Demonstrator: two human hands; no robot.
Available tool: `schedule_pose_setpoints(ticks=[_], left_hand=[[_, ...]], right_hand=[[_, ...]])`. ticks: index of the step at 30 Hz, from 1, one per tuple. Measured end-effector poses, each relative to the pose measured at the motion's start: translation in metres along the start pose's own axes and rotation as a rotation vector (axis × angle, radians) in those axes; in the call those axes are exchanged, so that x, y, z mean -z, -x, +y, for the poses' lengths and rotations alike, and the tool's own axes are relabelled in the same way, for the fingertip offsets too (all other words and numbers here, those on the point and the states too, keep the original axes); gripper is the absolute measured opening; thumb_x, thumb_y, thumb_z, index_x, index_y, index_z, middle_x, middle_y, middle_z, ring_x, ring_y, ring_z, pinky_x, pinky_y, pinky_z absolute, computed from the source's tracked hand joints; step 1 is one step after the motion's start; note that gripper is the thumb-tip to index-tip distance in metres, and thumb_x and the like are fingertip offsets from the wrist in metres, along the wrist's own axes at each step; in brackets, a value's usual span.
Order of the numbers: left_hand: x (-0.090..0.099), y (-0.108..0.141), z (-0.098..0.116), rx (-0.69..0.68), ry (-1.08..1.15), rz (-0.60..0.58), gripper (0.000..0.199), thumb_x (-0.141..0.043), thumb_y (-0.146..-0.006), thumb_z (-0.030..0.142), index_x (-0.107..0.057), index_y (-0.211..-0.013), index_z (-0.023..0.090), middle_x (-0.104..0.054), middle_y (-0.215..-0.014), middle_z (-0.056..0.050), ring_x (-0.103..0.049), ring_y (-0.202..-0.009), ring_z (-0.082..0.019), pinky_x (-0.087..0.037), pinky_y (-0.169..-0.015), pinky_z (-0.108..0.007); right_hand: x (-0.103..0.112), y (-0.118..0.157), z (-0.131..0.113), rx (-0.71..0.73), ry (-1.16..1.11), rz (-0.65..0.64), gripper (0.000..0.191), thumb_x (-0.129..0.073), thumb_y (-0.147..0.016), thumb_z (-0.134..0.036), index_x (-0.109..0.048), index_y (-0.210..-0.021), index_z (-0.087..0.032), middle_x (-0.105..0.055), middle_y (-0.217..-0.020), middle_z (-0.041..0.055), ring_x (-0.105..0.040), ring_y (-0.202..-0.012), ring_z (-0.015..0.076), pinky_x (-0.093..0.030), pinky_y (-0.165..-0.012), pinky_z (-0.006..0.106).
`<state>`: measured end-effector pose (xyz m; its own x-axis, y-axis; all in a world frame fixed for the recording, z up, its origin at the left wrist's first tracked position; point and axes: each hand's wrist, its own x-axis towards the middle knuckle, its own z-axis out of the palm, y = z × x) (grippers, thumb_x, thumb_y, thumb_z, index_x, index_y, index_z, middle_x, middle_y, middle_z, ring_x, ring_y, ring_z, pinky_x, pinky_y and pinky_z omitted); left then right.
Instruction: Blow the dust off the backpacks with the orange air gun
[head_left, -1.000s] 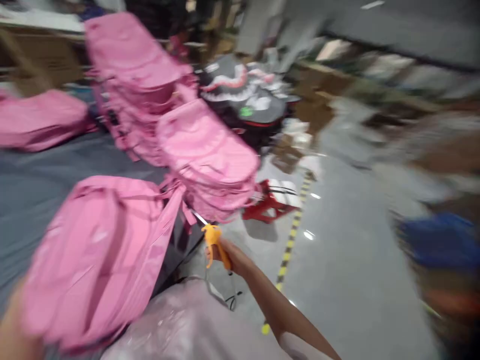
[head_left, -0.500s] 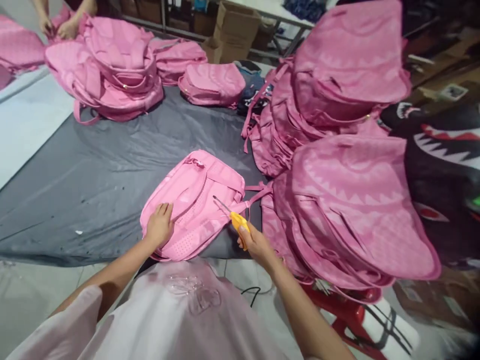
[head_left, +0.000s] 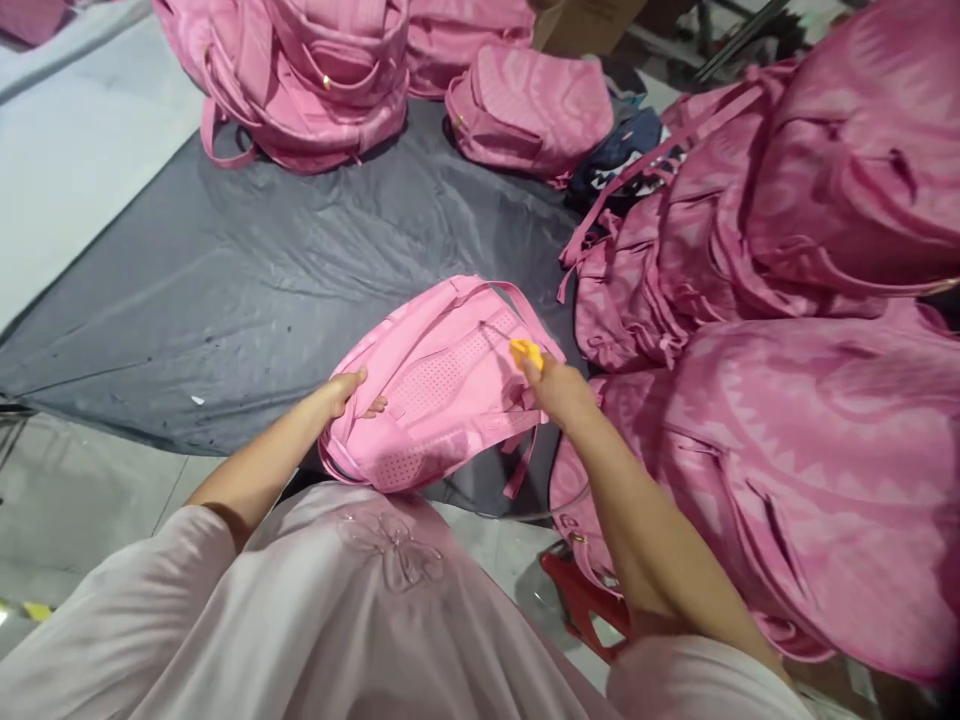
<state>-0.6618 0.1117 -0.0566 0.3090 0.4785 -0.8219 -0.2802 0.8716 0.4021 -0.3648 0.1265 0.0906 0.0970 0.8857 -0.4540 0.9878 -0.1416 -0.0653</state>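
A pink backpack (head_left: 450, 390) lies with its padded, dotted back panel and straps facing up, near the table's front edge. My left hand (head_left: 349, 395) is closed around its left side, thumb on top and fingertips showing past a strap. In my right hand (head_left: 561, 390), above the backpack's right end, is a yellow-handled tool (head_left: 527, 353) with a thin dark metal shaft pointing left over the panel. The tool's exact kind is unclear. Loose strap ends (head_left: 517, 465) hang below my right hand.
Stacked pink backpacks (head_left: 810, 450) rise close on the right. More pink bags (head_left: 532, 110) stand along the back, beside a dark blue item (head_left: 622, 150). Grey cloth (head_left: 225, 290) covers the table, with a white surface (head_left: 90, 150) at left. A red stool (head_left: 585, 605) stands below right.
My left hand has gone from lying on the backpack to gripping its side. The backpack is turned and slightly bunched. My right hand has brought the tool over the panel. The view has tilted down.
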Motion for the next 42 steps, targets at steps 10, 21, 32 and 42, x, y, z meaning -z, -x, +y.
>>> schedule_pose_setpoints(ticks=[10, 21, 32, 42], left_hand=[[-0.022, 0.008, -0.009, -0.190, -0.522, 0.215, 0.054, -0.022, -0.103, 0.041, -0.059, -0.125, 0.009, -0.072, -0.094, -0.017, -0.069, -0.078, -0.023, -0.055, -0.072, -0.036], [-0.060, 0.017, -0.060, -0.767, -1.722, 0.603, 0.060, -0.049, -0.095, 0.041, -0.036, -0.153, 0.029, -0.033, -0.153, -0.020, -0.044, -0.122, -0.039, -0.036, -0.097, -0.053], [-0.116, 0.048, -0.143, -0.851, -1.855, 0.195, 0.077, -0.066, -0.082, 0.027, -0.036, -0.152, 0.017, -0.026, -0.160, -0.021, -0.034, -0.140, -0.039, -0.032, -0.108, -0.055], [-0.100, 0.002, -0.080, -0.187, -0.440, 0.086, 0.048, -0.038, -0.098, 0.052, -0.059, -0.114, 0.012, -0.071, -0.090, -0.016, -0.063, -0.063, -0.018, -0.046, -0.052, -0.027]], right_hand=[[0.003, 0.015, -0.023, 0.307, -0.063, -0.178, 0.039, -0.041, -0.101, -0.045, -0.065, -0.115, -0.017, -0.073, -0.106, 0.0116, -0.067, -0.093, 0.0239, -0.047, -0.077, 0.028], [0.006, 0.048, 0.027, 0.249, 0.049, -0.127, 0.044, -0.043, -0.098, -0.052, -0.064, -0.120, -0.019, -0.073, -0.101, 0.0116, -0.067, -0.095, 0.0246, -0.046, -0.077, 0.028], [0.027, 0.068, 0.084, 0.087, 0.234, -0.199, 0.050, -0.037, -0.100, -0.054, -0.063, -0.122, -0.017, -0.070, -0.113, 0.0171, -0.066, -0.104, 0.0310, -0.047, -0.081, 0.036], [0.011, 0.112, 0.133, -0.007, 0.055, -0.132, 0.044, -0.038, -0.100, -0.045, -0.064, -0.122, -0.016, -0.072, -0.107, 0.0131, -0.067, -0.098, 0.0283, -0.049, -0.078, 0.033]])
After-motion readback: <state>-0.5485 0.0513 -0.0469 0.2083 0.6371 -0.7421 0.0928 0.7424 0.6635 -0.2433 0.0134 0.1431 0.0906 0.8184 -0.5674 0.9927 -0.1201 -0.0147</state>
